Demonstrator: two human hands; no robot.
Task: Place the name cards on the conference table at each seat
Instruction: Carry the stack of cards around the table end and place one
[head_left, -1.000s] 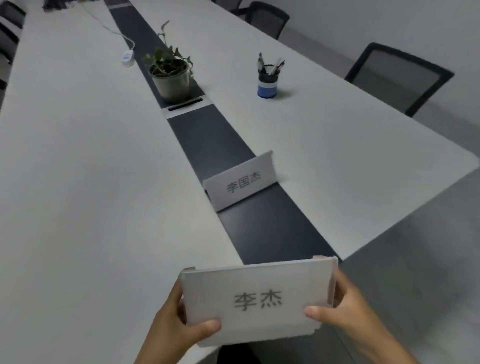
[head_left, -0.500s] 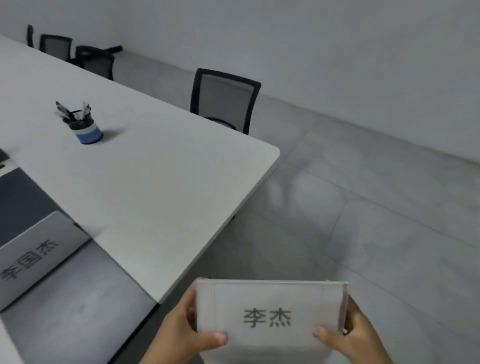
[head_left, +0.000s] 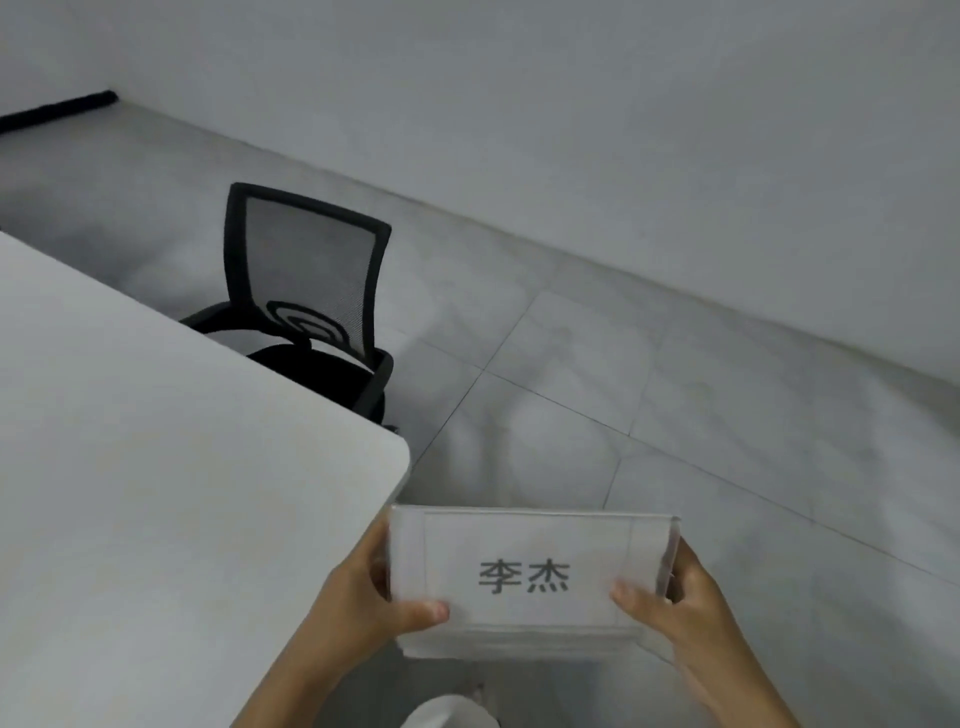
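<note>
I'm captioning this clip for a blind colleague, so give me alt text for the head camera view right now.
Two hands, left hand and right hand, hold a stack of clear name cards, the top one reading 李杰, over the tiled floor beside the corner of a white conference table. A black mesh office chair sits at the table's far edge.

A black mesh-backed office chair (head_left: 310, 291) stands tucked against the far edge of the white table, on a pale grey tiled floor (head_left: 649, 395) beneath a plain wall (head_left: 571, 104).
</note>
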